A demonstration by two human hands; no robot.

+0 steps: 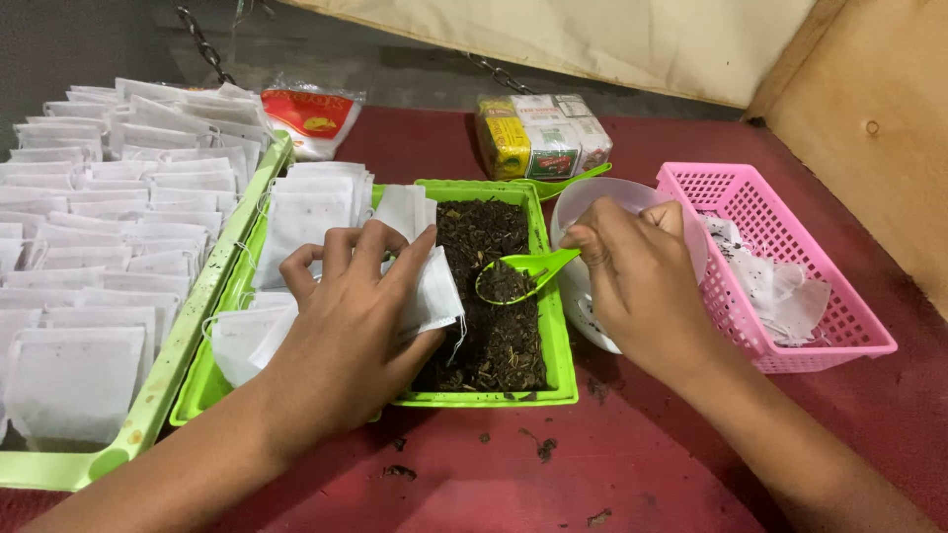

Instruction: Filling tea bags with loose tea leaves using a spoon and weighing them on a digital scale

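Note:
My left hand (351, 321) holds a small white paper filter bag (434, 286) over the green tray (494, 398), with the bag's mouth turned toward the spoon. My right hand (637, 281) grips a green plastic spoon (518, 276) loaded with dark loose tea leaves. The spoon hovers just right of the bag, above the pile of tea leaves (494, 326) in the tray's right half. A stack of empty white bags (306, 212) fills the tray's left half.
A long green tray (158, 395) at the left holds rows of white bags. A pink basket (790, 266) with white bags stands at the right, a white bowl (583, 207) behind my right hand. Packaged boxes (543, 133) and a red-and-white packet (311, 118) lie at the back.

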